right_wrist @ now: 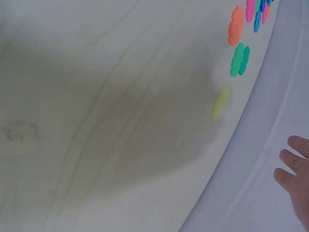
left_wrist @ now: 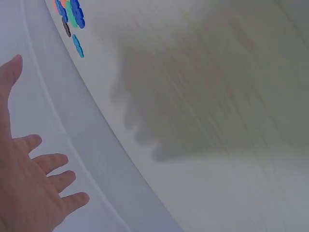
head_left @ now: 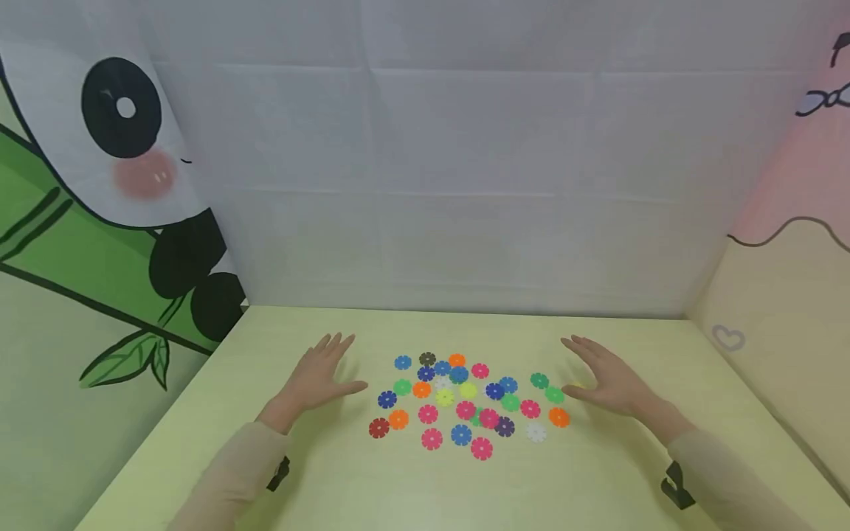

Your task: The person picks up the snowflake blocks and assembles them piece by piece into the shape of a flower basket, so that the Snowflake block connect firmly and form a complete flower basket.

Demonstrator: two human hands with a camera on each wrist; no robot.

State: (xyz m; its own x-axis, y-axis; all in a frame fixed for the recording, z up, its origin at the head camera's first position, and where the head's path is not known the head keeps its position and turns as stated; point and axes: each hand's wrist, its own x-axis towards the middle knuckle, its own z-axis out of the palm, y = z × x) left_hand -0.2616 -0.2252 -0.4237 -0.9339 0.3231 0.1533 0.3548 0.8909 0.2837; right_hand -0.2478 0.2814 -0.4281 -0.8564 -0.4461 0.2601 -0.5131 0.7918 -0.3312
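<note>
Many notched plastic discs lie loose on the table, among them a red disc [head_left: 379, 428], a white disc [head_left: 536, 432] and an orange disc [head_left: 559, 417]; some overlap. The left hand [head_left: 317, 380] is held over the table to the left of the discs, fingers spread, holding nothing. On the other side the right hand [head_left: 607, 380] is raised likewise, thumb and fingers apart, with a yellow disc [right_wrist: 221, 103] partly behind it in the head view. The left wrist view shows the left palm [left_wrist: 29, 193] and a light blue disc [left_wrist: 78, 46].
The pale yellow table [head_left: 398, 494] ends at a white sheet [head_left: 465, 184] behind. A panel with a panda drawing [head_left: 186, 258] stands at the left, and a pink and cream panel [head_left: 783, 295] at the right. Both hands cast shadows on the table.
</note>
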